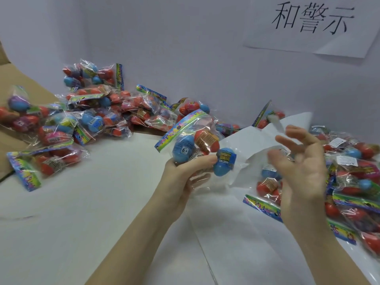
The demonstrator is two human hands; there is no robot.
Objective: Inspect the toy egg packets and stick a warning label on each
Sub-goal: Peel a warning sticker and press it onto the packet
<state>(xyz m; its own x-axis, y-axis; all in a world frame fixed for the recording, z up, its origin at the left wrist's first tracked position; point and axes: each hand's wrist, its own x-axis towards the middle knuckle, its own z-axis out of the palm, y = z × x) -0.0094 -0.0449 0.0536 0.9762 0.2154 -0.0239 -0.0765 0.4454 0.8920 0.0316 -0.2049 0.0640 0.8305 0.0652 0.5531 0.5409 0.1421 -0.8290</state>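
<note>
Your left hand (186, 169) grips one egg packet (197, 140), right hand (302, 161) fingers spread empty; labelled pile (349, 175) right, bigger unlabelled-looking pile (92, 112) left.

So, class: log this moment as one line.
left hand: holds egg packet | right hand: open, blurred | label: not visible

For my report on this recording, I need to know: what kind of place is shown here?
Probably a packing or quality-check bench in a small workshop. Heaps of bagged toy egg packets lie on a white table, a cardboard box stands at the left, and a paper sign with handwriting hangs on the wall.
</note>
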